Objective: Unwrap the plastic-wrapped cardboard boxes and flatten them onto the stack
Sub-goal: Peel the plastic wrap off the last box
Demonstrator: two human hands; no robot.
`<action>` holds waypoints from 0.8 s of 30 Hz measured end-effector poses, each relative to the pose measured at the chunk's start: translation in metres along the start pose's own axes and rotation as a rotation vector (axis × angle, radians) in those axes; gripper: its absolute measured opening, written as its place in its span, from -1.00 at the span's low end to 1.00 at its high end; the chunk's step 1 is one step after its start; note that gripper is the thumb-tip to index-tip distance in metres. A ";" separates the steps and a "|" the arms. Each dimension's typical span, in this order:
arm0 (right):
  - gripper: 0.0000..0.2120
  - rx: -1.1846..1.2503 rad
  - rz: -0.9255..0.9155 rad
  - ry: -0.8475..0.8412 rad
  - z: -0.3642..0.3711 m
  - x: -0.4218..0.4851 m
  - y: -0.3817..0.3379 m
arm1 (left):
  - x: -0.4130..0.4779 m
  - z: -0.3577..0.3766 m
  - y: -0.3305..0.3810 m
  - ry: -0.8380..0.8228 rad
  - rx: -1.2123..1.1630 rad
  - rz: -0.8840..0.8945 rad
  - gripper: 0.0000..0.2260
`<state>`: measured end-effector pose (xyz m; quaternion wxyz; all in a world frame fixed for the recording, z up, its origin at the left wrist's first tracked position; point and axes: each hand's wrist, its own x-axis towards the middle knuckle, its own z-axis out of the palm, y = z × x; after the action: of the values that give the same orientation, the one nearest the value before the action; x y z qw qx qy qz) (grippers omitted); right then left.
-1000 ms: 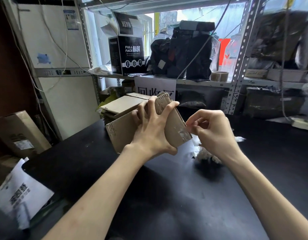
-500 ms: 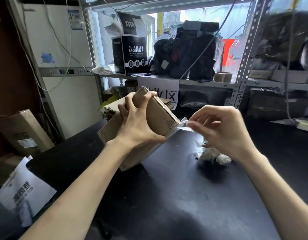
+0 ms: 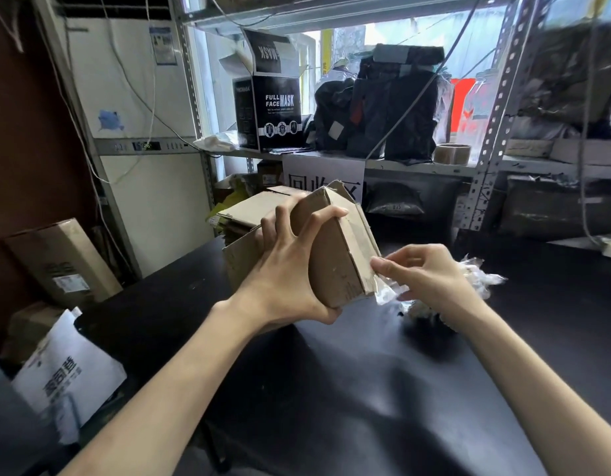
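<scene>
Corrugated brown cardboard: one small box (image 3: 335, 262), held off the black table (image 3: 331, 407) at mid-scene, tilted, its peak pointing up and far.

Holder: left hand (image 3: 286, 273), spread wide across the box's left face, fingers hooked over the top edge, thumb under the near bottom corner.

Wrapping: clear plastic film (image 3: 386, 293), a loose remnant hanging off the box's near right corner. Most of the cardboard appears bare.

Right hand (image 3: 427, 276), just right of the box, fingers curled narrow and pinching the film at that corner.

Governing relation: the film lies on the box's right side, touching the right hand, which is the nearer of the two. The box's long edge runs from that low near corner up and away. Judged step: peeling off the last film, pulling rightward along that edge.

Stack (image 3: 252, 209) of flattened cardboard: far and left, behind the box.

Surroundings: crumpled plastic wad (image 3: 475, 276) on the table, far right of the right hand; black "FULL FACE MASK" carton (image 3: 280, 111) and tape roll (image 3: 451, 153) on the far shelf.
</scene>
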<state>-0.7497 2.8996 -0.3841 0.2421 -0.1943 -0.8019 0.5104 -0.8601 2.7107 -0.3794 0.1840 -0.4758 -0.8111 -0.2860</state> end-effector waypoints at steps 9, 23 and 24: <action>-0.97 0.340 0.174 0.010 0.006 -0.002 0.001 | -0.002 0.005 -0.001 0.046 -0.017 0.018 0.04; -0.88 0.703 0.324 0.147 0.019 0.003 0.005 | 0.005 0.002 -0.006 0.039 -0.115 -0.032 -0.02; -0.87 0.735 0.351 0.143 0.020 0.004 0.005 | 0.005 0.001 -0.007 0.034 -0.119 -0.030 -0.01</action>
<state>-0.7641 2.8896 -0.3954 0.2597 -0.2639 -0.5022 0.7815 -0.8691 2.7120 -0.3797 0.1646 -0.4688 -0.7964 -0.3447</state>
